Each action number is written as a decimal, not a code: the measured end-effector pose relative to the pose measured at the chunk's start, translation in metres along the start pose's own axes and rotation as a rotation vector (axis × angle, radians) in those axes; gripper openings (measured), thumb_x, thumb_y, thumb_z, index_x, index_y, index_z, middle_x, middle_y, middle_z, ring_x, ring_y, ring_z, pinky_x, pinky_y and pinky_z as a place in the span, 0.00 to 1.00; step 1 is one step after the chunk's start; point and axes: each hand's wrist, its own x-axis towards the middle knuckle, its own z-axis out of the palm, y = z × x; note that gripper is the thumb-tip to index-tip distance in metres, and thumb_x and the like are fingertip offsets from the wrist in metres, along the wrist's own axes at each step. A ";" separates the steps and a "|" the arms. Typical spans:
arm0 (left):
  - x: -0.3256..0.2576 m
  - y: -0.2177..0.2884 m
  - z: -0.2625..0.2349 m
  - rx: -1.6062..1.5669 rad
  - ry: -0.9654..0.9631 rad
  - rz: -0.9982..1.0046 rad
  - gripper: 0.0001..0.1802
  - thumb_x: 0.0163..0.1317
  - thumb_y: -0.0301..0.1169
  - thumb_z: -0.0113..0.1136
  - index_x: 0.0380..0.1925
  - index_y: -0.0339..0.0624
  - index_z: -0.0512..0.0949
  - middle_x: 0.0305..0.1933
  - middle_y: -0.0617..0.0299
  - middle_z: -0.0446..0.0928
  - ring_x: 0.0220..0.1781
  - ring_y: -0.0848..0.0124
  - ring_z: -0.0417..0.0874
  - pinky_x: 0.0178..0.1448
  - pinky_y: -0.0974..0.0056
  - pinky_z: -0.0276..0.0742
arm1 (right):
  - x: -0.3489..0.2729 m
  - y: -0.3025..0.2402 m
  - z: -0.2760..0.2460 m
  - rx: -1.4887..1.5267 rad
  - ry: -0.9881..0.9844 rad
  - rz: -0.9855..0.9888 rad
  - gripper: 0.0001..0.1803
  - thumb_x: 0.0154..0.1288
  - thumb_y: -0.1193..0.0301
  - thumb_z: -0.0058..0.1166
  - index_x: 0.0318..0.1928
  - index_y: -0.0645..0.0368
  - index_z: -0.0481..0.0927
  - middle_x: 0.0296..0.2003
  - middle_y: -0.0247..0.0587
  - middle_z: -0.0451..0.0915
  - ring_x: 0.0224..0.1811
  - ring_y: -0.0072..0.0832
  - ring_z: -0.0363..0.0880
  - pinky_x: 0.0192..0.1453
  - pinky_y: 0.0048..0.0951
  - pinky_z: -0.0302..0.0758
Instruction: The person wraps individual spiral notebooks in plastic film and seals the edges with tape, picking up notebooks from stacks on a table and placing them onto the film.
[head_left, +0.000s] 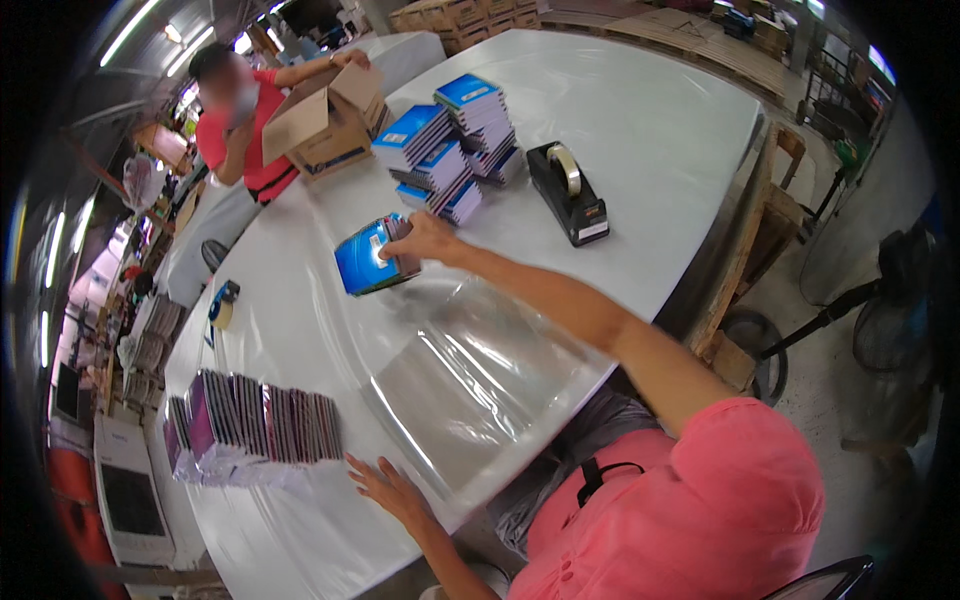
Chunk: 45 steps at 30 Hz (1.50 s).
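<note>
My right hand (428, 240) reaches out across the white table (660, 170) and grips a small stack of blue-covered notebooks (362, 260) by its right end. My left hand (392, 492) is open above the near edge, fingers spread and holding nothing. Beside it, on its left, stands a row of dark purple spiral notebooks (265, 415) on edge, with clear wrapping about their base. Flat clear plastic sheets or bags (470, 375) lie between my two arms. Beyond my right hand rise several uneven piles of blue notebooks (445, 150).
A black tape dispenser (568, 195) with a roll of clear tape stands right of the piles. A smaller hand-held tape dispenser (222, 305) lies at the left edge. Across the table a person in a pink shirt (235, 130) handles an open cardboard box (325, 125).
</note>
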 end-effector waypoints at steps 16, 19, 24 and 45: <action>-0.012 0.123 0.037 -1.149 -0.694 0.189 0.80 0.32 0.45 0.82 0.73 0.50 0.27 0.79 0.51 0.37 0.74 0.56 0.57 0.72 0.55 0.62 | -0.193 -0.001 -0.075 -0.459 -0.791 -0.991 0.46 0.38 0.52 0.71 0.55 0.65 0.69 0.52 0.54 0.74 0.58 0.46 0.71 0.58 0.40 0.70; -0.019 0.130 0.037 -1.189 -0.647 0.154 0.79 0.33 0.43 0.82 0.73 0.51 0.28 0.79 0.53 0.38 0.72 0.55 0.62 0.71 0.54 0.65 | -0.193 0.040 -0.097 -0.070 -0.775 -0.818 0.52 0.38 0.57 0.76 0.63 0.61 0.63 0.54 0.50 0.72 0.60 0.42 0.69 0.65 0.39 0.66; -0.031 0.130 0.056 -1.137 -0.448 0.171 0.77 0.30 0.55 0.80 0.74 0.46 0.37 0.78 0.53 0.43 0.77 0.56 0.49 0.76 0.51 0.51 | -0.239 0.084 -0.058 0.369 -0.621 -0.437 0.52 0.42 0.74 0.77 0.64 0.55 0.55 0.56 0.42 0.66 0.59 0.32 0.67 0.64 0.32 0.66; -0.024 0.098 0.016 -0.775 -0.541 0.158 0.48 0.41 0.24 0.77 0.65 0.34 0.65 0.64 0.53 0.72 0.64 0.65 0.73 0.69 0.61 0.66 | -0.218 0.080 -0.057 0.376 -0.704 -0.480 0.47 0.38 0.71 0.80 0.57 0.57 0.62 0.45 0.36 0.70 0.48 0.26 0.70 0.55 0.31 0.70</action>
